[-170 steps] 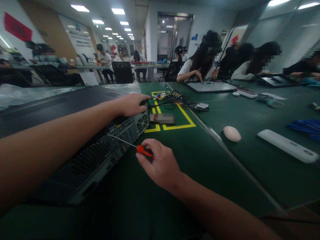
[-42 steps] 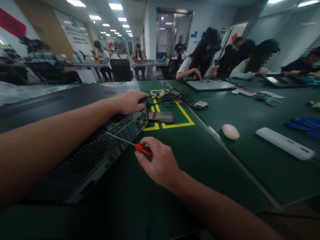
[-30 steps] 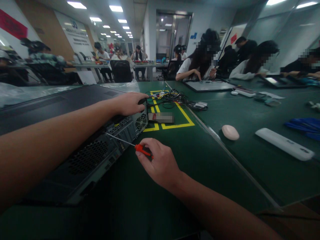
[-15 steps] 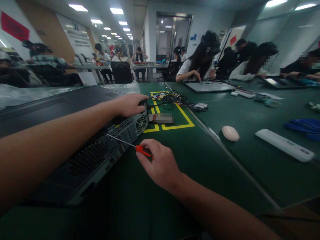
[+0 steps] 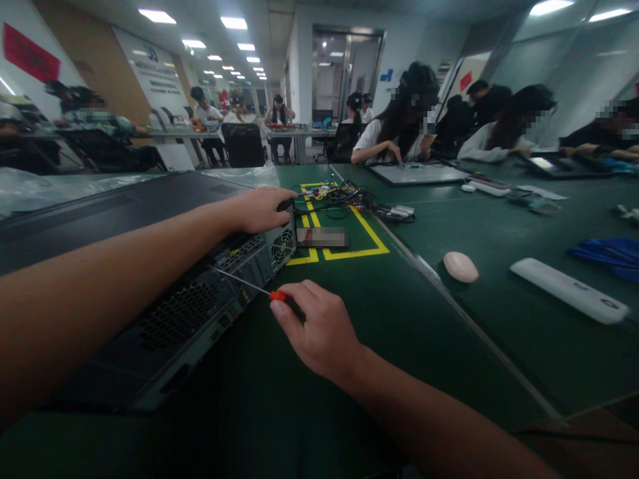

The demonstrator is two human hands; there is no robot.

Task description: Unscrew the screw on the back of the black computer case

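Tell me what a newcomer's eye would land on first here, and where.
Probably the red-handled screwdriver in the right hand, mid-picture, its tip at the back of the dark computer case on the left. The left hand lies over the case's top edge. Beyond, bright yellow lines mark the green table, with a tangle of cables across their far part.

Screwdriver [image 5: 277, 295]: red-orange handle, silver shaft
Case [image 5: 114, 199]: black top; grey rear patterned with dark honeycomb mesh, a ringed fan grille and a small yellow mark
Surface [image 5: 399, 332]: plain dark green
Tape [image 5: 355, 253]: bright yellow lines
Cables [image 5: 349, 194], toward the surface's far edge: mostly black, some yellow and white
Block [image 5: 307, 237]: greyish beige, red patch, partly pixelated
Oval [image 5: 460, 267]: pale peach
Bar [image 5: 569, 291]: white, dark ring at one end
Bundle [image 5: 606, 257]: blue
Plastic [image 5: 44, 189], along the far edge: clear, whitish
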